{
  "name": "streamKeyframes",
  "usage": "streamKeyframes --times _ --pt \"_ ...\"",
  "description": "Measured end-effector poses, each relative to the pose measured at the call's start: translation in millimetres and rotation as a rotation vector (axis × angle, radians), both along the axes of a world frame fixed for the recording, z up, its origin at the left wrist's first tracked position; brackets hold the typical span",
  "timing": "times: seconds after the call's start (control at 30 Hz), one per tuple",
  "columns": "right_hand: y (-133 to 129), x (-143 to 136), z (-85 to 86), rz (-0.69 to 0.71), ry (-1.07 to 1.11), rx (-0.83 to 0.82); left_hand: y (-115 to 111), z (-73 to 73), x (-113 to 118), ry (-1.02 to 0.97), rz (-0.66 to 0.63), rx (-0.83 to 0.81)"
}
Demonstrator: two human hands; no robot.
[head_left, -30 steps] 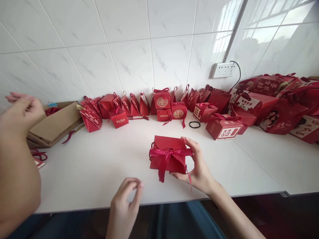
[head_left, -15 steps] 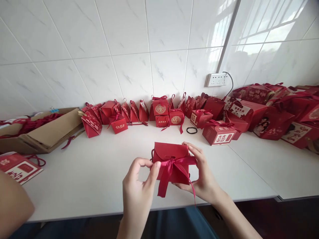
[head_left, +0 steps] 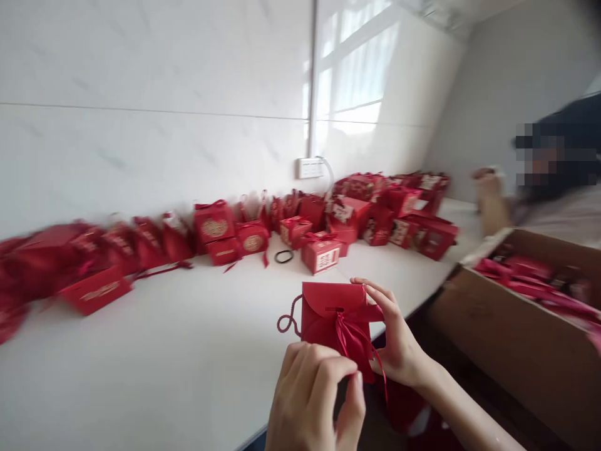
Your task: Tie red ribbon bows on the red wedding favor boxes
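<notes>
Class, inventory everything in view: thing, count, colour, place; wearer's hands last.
Table: one, white, foreground
Tiled wall: one, whitish, behind
Grey wall: one, grey, upper right
Socket strip: one, white, on tiled wall
Cable: one, greyish, beside socket strip
Gift boxes: many, red, along tiled wall
Ring: one, black, on table
Held box: one, red, lower centre
Ribbon: one, crimson, on held box
Cord: one, maroon, held box's left
Carton: one, brown, right, holding red items
Another person: one, pale clothing, right edge
Left grip: one hand, before held box; contact unclear
Right grip: one hand, on held box's right
</notes>
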State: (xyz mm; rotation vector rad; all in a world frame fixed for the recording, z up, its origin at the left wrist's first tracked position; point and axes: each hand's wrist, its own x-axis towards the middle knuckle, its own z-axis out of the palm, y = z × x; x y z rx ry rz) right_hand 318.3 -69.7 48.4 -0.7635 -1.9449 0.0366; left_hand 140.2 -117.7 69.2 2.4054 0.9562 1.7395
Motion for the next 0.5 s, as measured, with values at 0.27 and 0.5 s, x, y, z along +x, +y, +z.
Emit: streamKeyframes --times 0.27,0.5 --pt "-67 123 17.2 -0.544 0.048 0.008 39 -39.2 46 0.224 -0.182 -0.016" --pt "-108 161 13.9 -0.853 0.230 0.012 77 -78.2 87 0.397 -0.090 0.137"
